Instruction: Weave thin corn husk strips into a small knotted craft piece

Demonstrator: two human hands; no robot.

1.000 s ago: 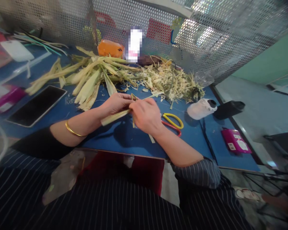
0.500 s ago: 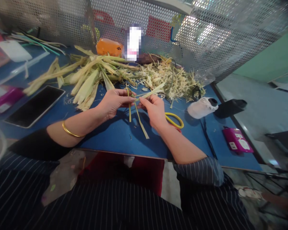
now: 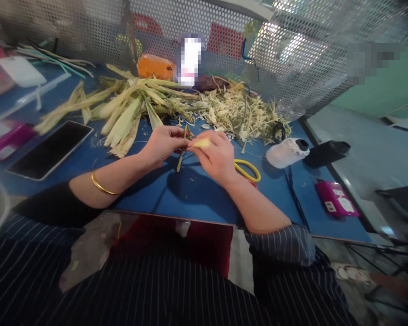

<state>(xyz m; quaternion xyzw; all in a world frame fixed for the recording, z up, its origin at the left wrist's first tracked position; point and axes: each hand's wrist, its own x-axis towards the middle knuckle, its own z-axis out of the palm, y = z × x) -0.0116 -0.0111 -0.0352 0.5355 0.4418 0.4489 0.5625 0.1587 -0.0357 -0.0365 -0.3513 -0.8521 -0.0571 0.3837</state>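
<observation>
The pale husk strip [image 3: 201, 143] had just been drawn in, pinched by the right hand [image 3: 218, 159], and the greenish strand [image 3: 180, 164] (seemingly better gathered) was clamped by the left hand [image 3: 159, 146].

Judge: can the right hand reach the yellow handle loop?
Probably yes: nothing covers the visible part of the yellow handle loop, on the blue table close by the right hand. That hand is pinching plant strips alongside the left hand, so it would likely need to let go first.
</observation>
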